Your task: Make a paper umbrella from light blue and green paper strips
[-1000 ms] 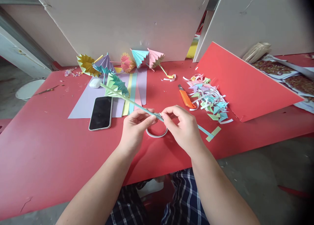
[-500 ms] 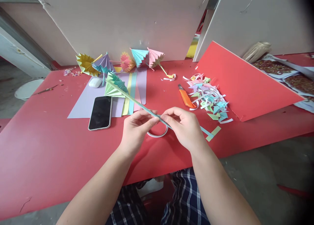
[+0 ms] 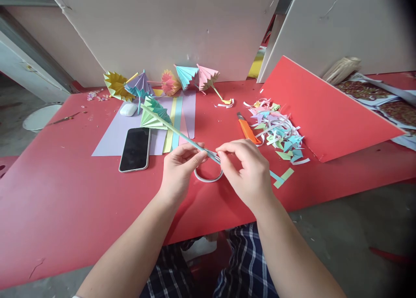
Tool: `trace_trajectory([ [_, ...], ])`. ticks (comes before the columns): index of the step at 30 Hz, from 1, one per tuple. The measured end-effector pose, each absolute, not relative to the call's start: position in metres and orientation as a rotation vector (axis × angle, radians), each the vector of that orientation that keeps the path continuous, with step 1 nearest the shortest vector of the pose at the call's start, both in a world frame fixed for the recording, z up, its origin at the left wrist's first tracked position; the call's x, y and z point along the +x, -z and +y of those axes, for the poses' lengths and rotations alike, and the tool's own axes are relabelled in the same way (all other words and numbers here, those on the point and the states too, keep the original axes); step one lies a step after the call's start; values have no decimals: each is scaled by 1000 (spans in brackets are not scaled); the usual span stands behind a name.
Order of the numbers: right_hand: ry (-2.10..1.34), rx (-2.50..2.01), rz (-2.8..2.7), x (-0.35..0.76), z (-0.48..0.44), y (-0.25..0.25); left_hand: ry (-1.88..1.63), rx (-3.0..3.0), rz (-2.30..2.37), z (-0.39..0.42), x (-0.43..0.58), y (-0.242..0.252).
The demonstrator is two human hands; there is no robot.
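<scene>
A long, thin paper stick [image 3: 182, 135], pale green at its upper left and bluish lower down, slants across the middle. My left hand [image 3: 180, 170] pinches it near its lower part. At its lower right end my right hand [image 3: 245, 172] has thumb and forefinger closed on something small, perhaps the stick's tip or a strip; the fingers hide it. A white tape roll [image 3: 208, 180] lies flat on the red table [image 3: 130, 211] beneath the hands. The stick's upper end overlaps a green pleated paper umbrella [image 3: 154, 113].
A phone [image 3: 134, 149], a white mouse [image 3: 128, 109] and coloured paper sheets [image 3: 108, 137] lie left. Several paper umbrellas [image 3: 186, 76] line the back. Rightward are an orange cutter [image 3: 247, 129], paper scraps [image 3: 279, 129], crossed strips [image 3: 282, 177] and a tilted red board [image 3: 325, 111].
My right hand has shifted slightly up and away from my left hand, and the stick's lower end now shows between them. The view has moved slightly.
</scene>
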State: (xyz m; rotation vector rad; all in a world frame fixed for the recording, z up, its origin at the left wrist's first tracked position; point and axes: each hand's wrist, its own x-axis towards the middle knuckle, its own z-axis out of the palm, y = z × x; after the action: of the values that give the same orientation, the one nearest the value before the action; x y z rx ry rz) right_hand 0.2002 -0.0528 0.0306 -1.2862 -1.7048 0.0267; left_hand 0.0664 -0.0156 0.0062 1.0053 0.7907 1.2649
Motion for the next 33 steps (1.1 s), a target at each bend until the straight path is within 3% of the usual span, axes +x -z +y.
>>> trace_trajectory([
  [5, 113, -1302, -1851, 200, -51, -27, -1255, 1012, 762, -16, 67, -6],
  [23, 82, -1320, -1926, 205, -50, -31, -1335, 1168, 852, -20, 70, -8],
  [33, -89, -1335, -1898, 208, -51, -31, -1316, 1154, 835, -20, 69, -8],
])
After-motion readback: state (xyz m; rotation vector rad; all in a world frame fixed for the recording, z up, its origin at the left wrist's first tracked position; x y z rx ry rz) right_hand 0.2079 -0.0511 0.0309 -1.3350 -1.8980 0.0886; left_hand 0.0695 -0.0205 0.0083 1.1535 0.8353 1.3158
